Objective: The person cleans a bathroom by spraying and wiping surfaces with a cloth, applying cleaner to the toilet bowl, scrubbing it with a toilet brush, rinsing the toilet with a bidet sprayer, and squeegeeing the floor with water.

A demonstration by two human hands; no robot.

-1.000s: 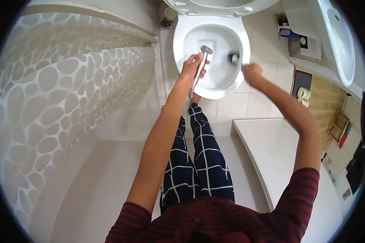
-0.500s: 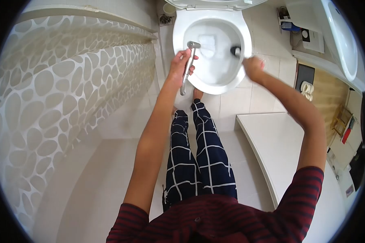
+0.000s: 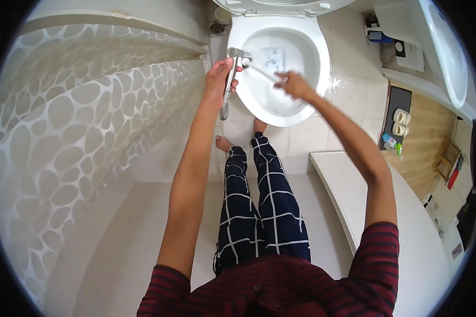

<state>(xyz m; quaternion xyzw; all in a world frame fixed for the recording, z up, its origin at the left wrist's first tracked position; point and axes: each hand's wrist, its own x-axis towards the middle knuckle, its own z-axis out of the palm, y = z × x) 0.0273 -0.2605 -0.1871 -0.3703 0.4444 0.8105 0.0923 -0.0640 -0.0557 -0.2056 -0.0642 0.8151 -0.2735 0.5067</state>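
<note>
My left hand [image 3: 219, 79] is wrapped round a silver bidet sprayer [image 3: 229, 87], its head over the left rim of the white toilet bowl [image 3: 318, 79]. Over the bowl, my right hand [image 3: 296, 85] grips a toilet brush [image 3: 262, 72], slightly smeared by motion. Its thin handle slants up and left from my fingers, and its white end lies close beside the sprayer's head. Water with dark specks or ripples stands in the bottom of the bowl. The raised toilet seat [image 3: 285, 7] shows at the top edge.
A pebble-patterned curtain [image 3: 69, 113] hangs on the left. To the right are a white sink [image 3: 449, 58], a dark mat [image 3: 396, 100] with pale slippers [image 3: 401, 122], and a bottle [image 3: 390, 141]. A white ledge [image 3: 354, 185] runs beside my legs. A floor drain [image 3: 217, 28] lies left of the toilet.
My right hand has swung left across the bowl, carrying the brush from the right side to the left rim. My left hand and the sprayer have shifted slightly left.
</note>
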